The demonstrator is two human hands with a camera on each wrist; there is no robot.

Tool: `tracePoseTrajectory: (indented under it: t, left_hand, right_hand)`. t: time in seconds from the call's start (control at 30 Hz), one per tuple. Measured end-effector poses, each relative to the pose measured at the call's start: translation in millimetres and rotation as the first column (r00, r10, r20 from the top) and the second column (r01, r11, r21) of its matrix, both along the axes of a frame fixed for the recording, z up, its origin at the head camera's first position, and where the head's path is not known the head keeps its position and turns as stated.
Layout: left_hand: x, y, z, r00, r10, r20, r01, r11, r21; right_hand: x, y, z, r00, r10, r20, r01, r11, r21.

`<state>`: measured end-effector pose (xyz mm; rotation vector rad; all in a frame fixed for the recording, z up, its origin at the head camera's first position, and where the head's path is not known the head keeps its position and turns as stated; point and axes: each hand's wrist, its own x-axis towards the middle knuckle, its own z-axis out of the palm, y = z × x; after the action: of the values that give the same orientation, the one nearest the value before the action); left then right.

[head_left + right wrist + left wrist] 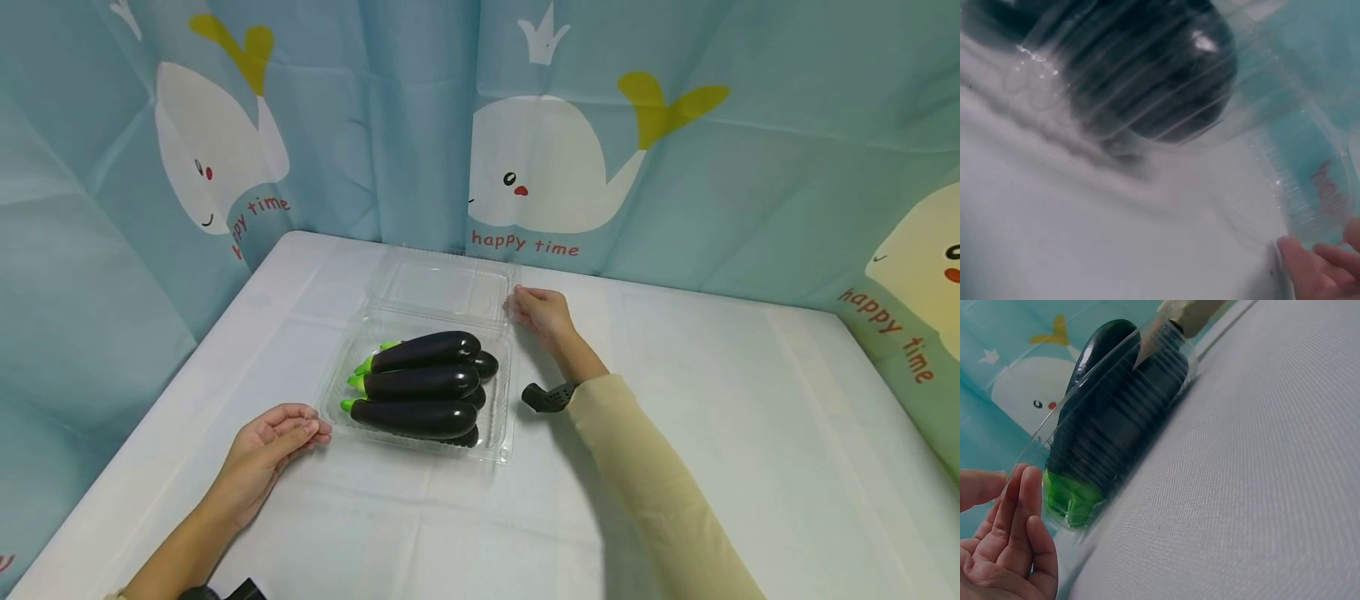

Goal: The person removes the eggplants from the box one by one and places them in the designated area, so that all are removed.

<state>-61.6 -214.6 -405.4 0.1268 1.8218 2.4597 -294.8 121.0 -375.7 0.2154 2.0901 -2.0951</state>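
A clear plastic box (pixel 504 417) lies on the white table, its hinged lid (pixel 450 287) folded back toward the curtain. Several dark eggplants (pixel 420 383) with green stems are stacked inside. At the near left corner of the box, my left hand (pixel 258 454) pinches the rim between thumb and fingers; the left wrist view shows that hand (pixel 1007 540) by the clear edge beside a green stem (pixel 1071 500). My right hand (pixel 546 317) holds the right edge of the raised lid, and its fingertips (pixel 1291 250) touch the clear plastic in the right wrist view.
A light blue curtain (pixel 420 125) with whale prints stands behind and beside the white table (pixel 720 433). A black wrist device (pixel 547 397) sits at my right wrist, near the box's right side. White table surface extends to the right and in front.
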Motion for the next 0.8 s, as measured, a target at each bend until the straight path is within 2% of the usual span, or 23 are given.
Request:
tracePoseTrajectory:
  t: [0.07, 0.13, 0.23, 0.33, 0.57, 0.8]
  left_hand:
    - [-0.1, 0.0, 0.0, 1.0, 0.002, -0.002, -0.002, 1.0, -0.002]
    - [-0.1, 0.0, 0.0, 1.0, 0.003, -0.005, -0.003, 1.0, -0.002]
    - [-0.2, 0.0, -0.4, 1.0, 0.001, -0.012, -0.001, 1.0, -0.005]
    - [-0.5, -0.1, -0.8, 1.0, -0.002, -0.019, 0.002, 1.0, -0.011]
    - [-1.1, -0.8, -1.3, 1.0, -0.003, -0.031, 0.002, 1.0, -0.024]
    - [-0.4, -1.0, -1.9, 1.0, -0.003, -0.029, 0.002, 1.0, -0.025]
  right_hand:
    - [2.1, 0, 3.6, 0.999, -0.025, -0.035, 0.027, 0.998, 0.058]
    - [5.4, 0, 9.0, 0.994, -0.04, -0.103, 0.054, 0.99, 0.132]
    - [11.8, 0, 19.2, 0.971, -0.033, -0.237, 0.091, 0.967, 0.238]
    - [19.4, -1, 29.8, 0.949, 0.005, -0.315, 0.09, 0.954, 0.287]
    - [37.0, -10, 49.2, 0.936, 0.114, -0.333, -0.014, 0.957, 0.29]
    - [54.7, -19, 57.7, 0.905, 0.27, -0.328, -0.145, 0.922, 0.36]
